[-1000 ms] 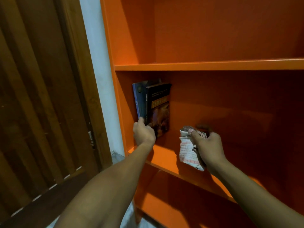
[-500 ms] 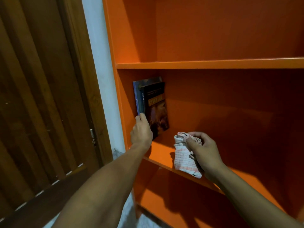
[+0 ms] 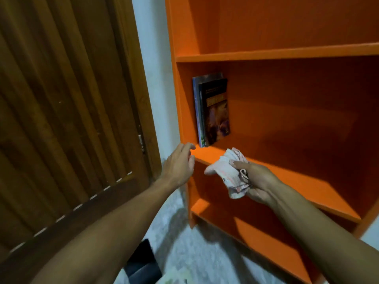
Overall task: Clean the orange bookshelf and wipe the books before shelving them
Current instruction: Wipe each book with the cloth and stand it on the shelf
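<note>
**Two shelved books left leaning with no hand on them**

The left hand hung just off the front edge of the orange bookshelf, fingers loose and spread, holding nothing. The right hand gripped a crumpled cloth in front of the same shelf. The two books stood at the shelf's left end against the side wall — unsupported on their right, they could tip over, or a careless swipe of the cloth could knock them flat.
</note>
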Available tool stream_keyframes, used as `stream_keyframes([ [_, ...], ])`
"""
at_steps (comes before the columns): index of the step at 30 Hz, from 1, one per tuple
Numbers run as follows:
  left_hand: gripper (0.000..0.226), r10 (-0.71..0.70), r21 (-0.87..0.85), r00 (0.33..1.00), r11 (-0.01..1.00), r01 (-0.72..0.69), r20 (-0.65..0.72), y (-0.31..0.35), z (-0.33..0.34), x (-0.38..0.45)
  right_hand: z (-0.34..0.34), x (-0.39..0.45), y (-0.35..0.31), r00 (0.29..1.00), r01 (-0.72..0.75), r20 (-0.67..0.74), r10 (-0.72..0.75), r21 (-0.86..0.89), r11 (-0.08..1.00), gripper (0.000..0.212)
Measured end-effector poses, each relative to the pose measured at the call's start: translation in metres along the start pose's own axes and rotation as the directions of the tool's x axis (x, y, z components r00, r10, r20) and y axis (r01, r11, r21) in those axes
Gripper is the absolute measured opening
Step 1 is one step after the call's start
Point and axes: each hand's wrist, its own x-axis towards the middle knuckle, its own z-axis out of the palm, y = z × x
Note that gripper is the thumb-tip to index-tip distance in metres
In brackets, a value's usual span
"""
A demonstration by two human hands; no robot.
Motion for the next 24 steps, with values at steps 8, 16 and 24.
stream_keyframes([
  [8,0.033,-0.357,-0.024,0.892,0.926,0.378,0.277,-0.074,0.004,-0.150,0.018,-0.025,0.074,0.986,-0.145,-0.094,0.137,-0.084,0.986,0.032],
  [16,0.075,-0.588,0.106,0.545,0.732,0.673,0.597,-0.124,0.063,-0.290,0.010,-0.028,0.144,0.961,-0.259,-0.161,0.225,-0.234,0.937,0.017],
  [24,0.088,-0.678,0.385,0.409,0.705,0.596,0.610,-0.141,0.112,-0.355,-0.022,-0.011,0.190,0.949,-0.306,-0.202,0.242,-0.403,0.863,0.024],
])
